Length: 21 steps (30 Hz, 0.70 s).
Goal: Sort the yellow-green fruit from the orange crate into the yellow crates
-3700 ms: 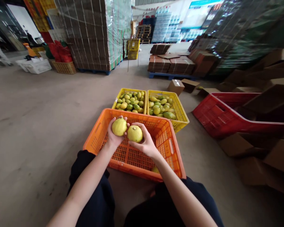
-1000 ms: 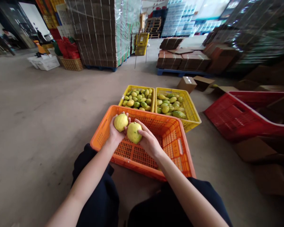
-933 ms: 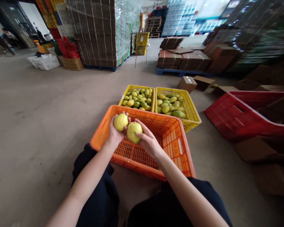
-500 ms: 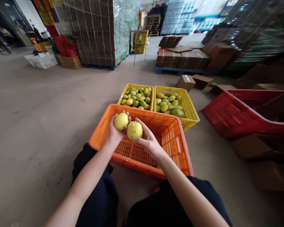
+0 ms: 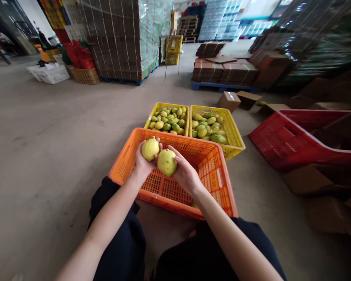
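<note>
My left hand (image 5: 143, 164) cups a yellow, lemon-like fruit (image 5: 150, 149) from below. In my right hand (image 5: 186, 174) is another yellow, lemon-like fruit (image 5: 167, 162), rounder, with small dark marks on its skin. The two fruits are held close together above an orange plastic crate (image 5: 213, 175). Much of that crate's slotted floor shows, and a bit of something yellow (image 5: 194, 205) lies at its near side, partly hidden by my right forearm.
Two yellow crates, left (image 5: 188, 117) and right (image 5: 236, 134), hold many green and yellow fruits just beyond the orange crate. On the right stand a red crate (image 5: 275, 144) and open cardboard boxes (image 5: 307, 179). Wrapped pallet stacks (image 5: 114, 39) rise farther back.
My right thumb has shifted off the front of its fruit, and that fruit is turned slightly. The left hand keeps its hold. The view has moved a little.
</note>
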Each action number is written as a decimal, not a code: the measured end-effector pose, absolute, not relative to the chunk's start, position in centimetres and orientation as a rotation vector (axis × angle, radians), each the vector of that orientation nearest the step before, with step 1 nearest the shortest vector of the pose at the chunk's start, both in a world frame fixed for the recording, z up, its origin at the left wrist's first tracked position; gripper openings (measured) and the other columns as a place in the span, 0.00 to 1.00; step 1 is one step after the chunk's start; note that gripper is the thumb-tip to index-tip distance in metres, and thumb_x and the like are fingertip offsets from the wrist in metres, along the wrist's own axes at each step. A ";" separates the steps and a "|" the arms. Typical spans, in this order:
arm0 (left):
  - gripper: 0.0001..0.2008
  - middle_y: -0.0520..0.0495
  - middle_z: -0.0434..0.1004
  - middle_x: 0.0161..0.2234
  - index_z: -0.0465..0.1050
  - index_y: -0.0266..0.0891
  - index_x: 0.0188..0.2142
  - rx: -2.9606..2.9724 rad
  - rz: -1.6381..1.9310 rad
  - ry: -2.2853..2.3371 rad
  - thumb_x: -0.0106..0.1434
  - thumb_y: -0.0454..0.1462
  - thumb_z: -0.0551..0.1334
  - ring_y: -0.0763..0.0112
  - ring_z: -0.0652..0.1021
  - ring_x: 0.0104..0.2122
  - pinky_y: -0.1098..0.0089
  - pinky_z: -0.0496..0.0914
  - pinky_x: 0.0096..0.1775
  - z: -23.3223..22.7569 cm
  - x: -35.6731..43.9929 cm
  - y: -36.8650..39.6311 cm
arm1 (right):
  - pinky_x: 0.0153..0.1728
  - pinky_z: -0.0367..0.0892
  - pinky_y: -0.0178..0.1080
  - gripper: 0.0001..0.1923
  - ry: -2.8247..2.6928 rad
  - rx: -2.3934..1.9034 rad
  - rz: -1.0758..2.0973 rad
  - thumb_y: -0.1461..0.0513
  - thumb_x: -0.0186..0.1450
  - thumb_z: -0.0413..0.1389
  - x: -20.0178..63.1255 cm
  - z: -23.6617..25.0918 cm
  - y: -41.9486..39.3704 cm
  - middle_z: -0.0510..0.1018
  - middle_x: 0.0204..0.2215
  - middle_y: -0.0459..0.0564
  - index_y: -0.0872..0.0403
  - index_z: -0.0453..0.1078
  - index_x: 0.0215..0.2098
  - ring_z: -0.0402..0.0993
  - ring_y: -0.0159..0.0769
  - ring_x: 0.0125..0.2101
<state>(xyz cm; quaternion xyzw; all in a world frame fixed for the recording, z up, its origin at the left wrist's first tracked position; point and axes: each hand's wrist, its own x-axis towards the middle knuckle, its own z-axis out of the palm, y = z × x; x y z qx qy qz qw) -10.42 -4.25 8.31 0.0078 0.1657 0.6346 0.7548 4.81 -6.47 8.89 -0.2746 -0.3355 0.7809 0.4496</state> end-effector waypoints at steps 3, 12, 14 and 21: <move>0.22 0.45 0.79 0.46 0.68 0.45 0.59 0.025 1.389 0.374 0.66 0.41 0.53 0.69 0.79 0.34 0.80 0.62 0.19 8.3 -10.4 -4.2 | 0.60 0.61 0.53 0.32 -0.925 -0.689 1.885 0.58 0.54 0.65 4.9 8.8 -6.6 0.71 0.59 0.48 0.44 0.68 0.57 0.67 0.47 0.59; 0.20 0.44 0.81 0.42 0.71 0.42 0.55 0.019 1.383 0.382 0.67 0.41 0.52 0.68 0.80 0.33 0.80 0.63 0.17 8.2 -10.4 -4.1 | 0.58 0.63 0.50 0.28 -0.938 -0.732 1.845 0.56 0.58 0.65 4.8 8.5 -6.8 0.71 0.59 0.47 0.43 0.68 0.57 0.67 0.43 0.58; 0.20 0.44 0.80 0.43 0.71 0.43 0.56 0.025 1.375 0.382 0.67 0.41 0.52 0.68 0.80 0.34 0.80 0.64 0.18 8.2 -10.4 -4.2 | 0.58 0.64 0.50 0.24 -0.880 -0.718 1.866 0.54 0.60 0.63 4.7 8.5 -6.7 0.73 0.57 0.46 0.43 0.70 0.55 0.68 0.43 0.58; 0.21 0.44 0.80 0.45 0.69 0.43 0.57 0.026 1.367 0.397 0.67 0.41 0.52 0.69 0.80 0.34 0.80 0.65 0.18 8.3 -10.5 -4.3 | 0.57 0.65 0.51 0.23 -0.837 -0.725 1.840 0.50 0.59 0.62 4.6 8.5 -6.5 0.75 0.55 0.48 0.45 0.73 0.51 0.68 0.45 0.57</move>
